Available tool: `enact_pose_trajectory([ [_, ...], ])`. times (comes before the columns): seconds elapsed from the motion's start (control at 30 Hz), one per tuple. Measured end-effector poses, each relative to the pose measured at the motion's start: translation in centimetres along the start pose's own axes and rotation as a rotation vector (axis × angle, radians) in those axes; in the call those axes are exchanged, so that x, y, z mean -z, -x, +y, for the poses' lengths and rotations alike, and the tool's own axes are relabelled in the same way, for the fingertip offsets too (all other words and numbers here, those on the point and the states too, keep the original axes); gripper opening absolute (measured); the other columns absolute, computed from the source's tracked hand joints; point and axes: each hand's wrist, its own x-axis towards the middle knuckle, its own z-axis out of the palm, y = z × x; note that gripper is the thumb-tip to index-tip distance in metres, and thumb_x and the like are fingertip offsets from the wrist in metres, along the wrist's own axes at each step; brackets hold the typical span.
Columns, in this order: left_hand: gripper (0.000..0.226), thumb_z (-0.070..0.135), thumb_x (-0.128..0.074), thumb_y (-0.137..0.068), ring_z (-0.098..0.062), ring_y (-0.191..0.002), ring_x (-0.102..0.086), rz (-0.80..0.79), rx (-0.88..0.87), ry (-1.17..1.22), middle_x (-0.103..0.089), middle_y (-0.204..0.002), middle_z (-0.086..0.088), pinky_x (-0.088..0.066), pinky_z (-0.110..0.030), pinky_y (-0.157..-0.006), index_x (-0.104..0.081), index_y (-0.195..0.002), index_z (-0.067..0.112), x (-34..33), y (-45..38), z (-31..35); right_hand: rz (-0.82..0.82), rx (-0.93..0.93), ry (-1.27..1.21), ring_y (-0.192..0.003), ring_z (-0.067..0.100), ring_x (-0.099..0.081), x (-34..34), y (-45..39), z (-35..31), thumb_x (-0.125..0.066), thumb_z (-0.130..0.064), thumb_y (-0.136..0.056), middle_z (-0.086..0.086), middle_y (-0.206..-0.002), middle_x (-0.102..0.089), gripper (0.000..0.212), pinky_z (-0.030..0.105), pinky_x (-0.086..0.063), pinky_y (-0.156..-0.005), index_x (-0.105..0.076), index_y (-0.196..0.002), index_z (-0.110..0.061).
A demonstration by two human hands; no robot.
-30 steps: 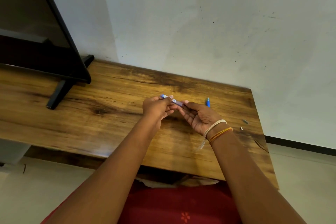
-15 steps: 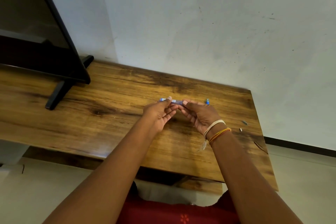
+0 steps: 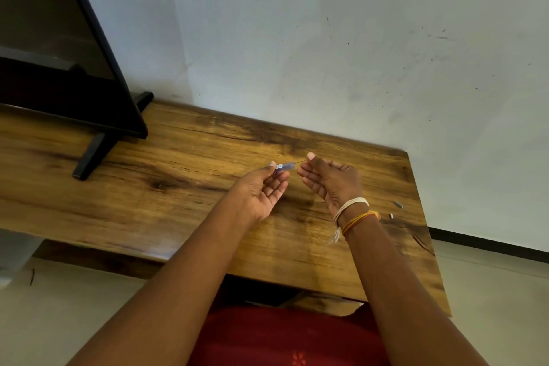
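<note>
Pen barrel (image 3: 284,166), blue and blurred, lies near level, long axis left to right, its left end pinched between thumb and fingertips of the left hand (image 3: 258,193). A thin dark rod (image 3: 300,161), perhaps the refill, runs from its right end to thumb and forefinger of the right hand (image 3: 332,181), which pinch it and hide its tip. Both palms face up above the wooden table (image 3: 178,187), spare fingers loosely curled.
</note>
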Motion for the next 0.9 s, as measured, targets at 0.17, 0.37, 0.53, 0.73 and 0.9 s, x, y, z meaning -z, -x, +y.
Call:
enact_pose_trajectory([
  [0.17, 0.005, 0.006, -0.063, -0.087, -0.014, -0.059, -0.070, -0.004, 0.003, 0.007, -0.070, -0.057, -0.009, -0.056, -0.026, -0.056, -0.064, -0.087, 0.001, -0.5, 0.2, -0.7, 0.075, -0.019, -0.072, -0.059, 0.018, -0.071, 1.0, -0.2, -0.8, -0.065, -0.013, -0.090, 0.016, -0.079, -0.069, 0.014, 0.028, -0.059, -0.059, -0.059, -0.094, -0.001],
  [0.37, 0.004, 0.004, -0.063, -0.086, -0.017, -0.073, -0.069, -0.034, -0.002, 0.003, -0.070, -0.066, -0.009, -0.055, -0.028, -0.066, -0.063, -0.087, 0.000, -0.5, 0.1, -0.8, 0.167, -0.120, -0.350, -0.069, 0.026, -0.065, 0.6, -0.4, -0.3, -0.045, -0.015, -0.101, 0.016, -0.079, -0.062, 0.011, 0.035, -0.058, -0.065, -0.046, -0.102, -0.004],
  [0.53, 0.004, 0.002, -0.063, -0.086, -0.017, -0.076, -0.068, -0.073, -0.017, -0.114, -0.069, -0.081, -0.010, -0.055, -0.028, -0.069, -0.062, -0.090, 0.002, -0.9, 0.1, -1.5, 0.124, -0.251, -0.485, -0.079, 0.027, -0.067, -0.1, -0.3, 0.0, -0.037, -0.018, -0.103, 0.019, -0.087, -0.065, 0.011, 0.038, -0.053, -0.076, -0.044, -0.104, -0.010],
  [0.73, 0.008, 0.006, -0.065, -0.086, -0.020, -0.075, -0.066, -0.074, -0.106, -0.429, -0.069, -0.084, -0.007, -0.053, -0.030, -0.074, -0.064, -0.092, 0.011, -1.2, 0.0, -2.0, 0.118, -0.254, -0.481, -0.110, 0.034, -0.064, 0.1, -0.3, -0.1, -0.037, -0.017, -0.103, 0.019, -0.087, -0.066, 0.011, 0.037, -0.059, -0.063, -0.044, -0.101, -0.010],
  [0.9, 0.008, 0.007, -0.066, -0.085, -0.022, -0.075, -0.066, -0.078, -0.131, -0.504, -0.069, -0.085, -0.009, -0.053, -0.030, -0.073, -0.065, -0.093, 0.009, -1.3, 0.4, -2.5, 0.121, -0.257, -0.475, -0.082, 0.028, -0.068, 0.7, -0.2, 0.1, -0.041, -0.017, -0.102, 0.018, -0.086, -0.066, 0.011, 0.036, -0.059, -0.058, -0.048, -0.098, -0.009],
])
